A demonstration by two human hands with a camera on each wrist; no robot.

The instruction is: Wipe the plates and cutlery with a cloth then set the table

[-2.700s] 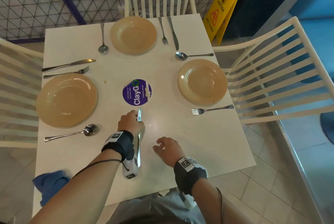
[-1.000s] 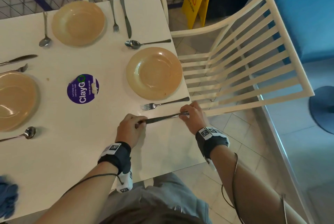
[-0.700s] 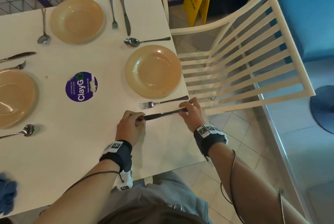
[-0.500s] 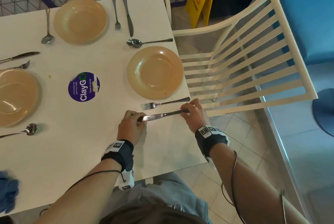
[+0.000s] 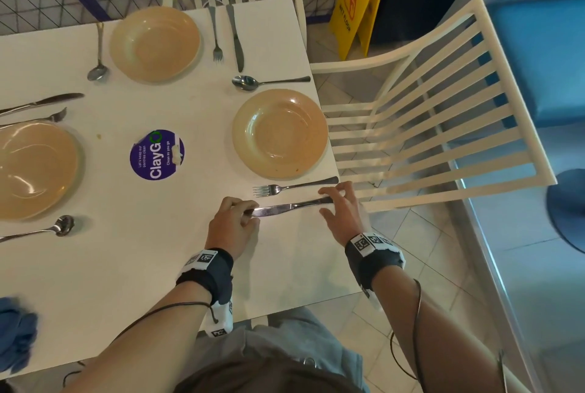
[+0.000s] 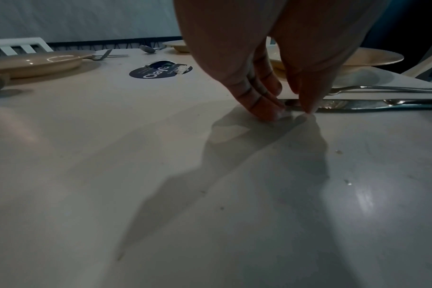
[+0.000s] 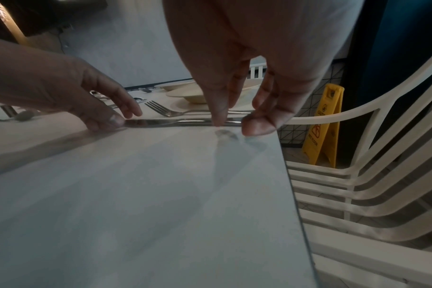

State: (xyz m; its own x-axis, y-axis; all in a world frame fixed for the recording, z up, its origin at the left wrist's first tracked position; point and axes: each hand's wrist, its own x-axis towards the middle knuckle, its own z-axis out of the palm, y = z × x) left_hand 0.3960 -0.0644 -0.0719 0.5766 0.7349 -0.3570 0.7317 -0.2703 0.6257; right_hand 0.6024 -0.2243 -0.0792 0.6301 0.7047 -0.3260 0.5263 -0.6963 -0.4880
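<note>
So the table knife [image 5: 289,206] is lying flat on the white table [image 5: 133,266], near the right edge, just on the near side of the fork [image 5: 294,186] and roughly parallel to it. Both sit on the near side of the tan plate [image 5: 280,133] at the right-hand setting.

The left hand [image 5: 232,224] is at the blade tip. From the left wrist view the fingertips [image 6: 266,111] and thumb come down on either side of the tip in a narrow pinch, touching the tabletop too. The right hand [image 5: 343,212] is at the handle end by the table edge, fingers mostly relaxed, with one fingertip [image 7: 218,118] pressing down on the handle and the thumb beside it. More steadying than gripping, I'd say.

Handling-wise: it's polished steel, so stiff, light enough for two fingers and not fragile. My guess is it's slick on that smooth tabletop and will slide or pivot with a nudge, which is handy for lining it up but easy to overshoot. Because it lies so flat, lifting it means getting a fingertip under an edge. I'd take it by the handle, the thicker part, and keep fingers off the blade so the wiped metal doesn't get smudged. The handle end is close to the table edge, so a careless push could send it off.

The blue cloth [image 5: 15,332] is bunched at the near left corner, well apart from all this.
</note>
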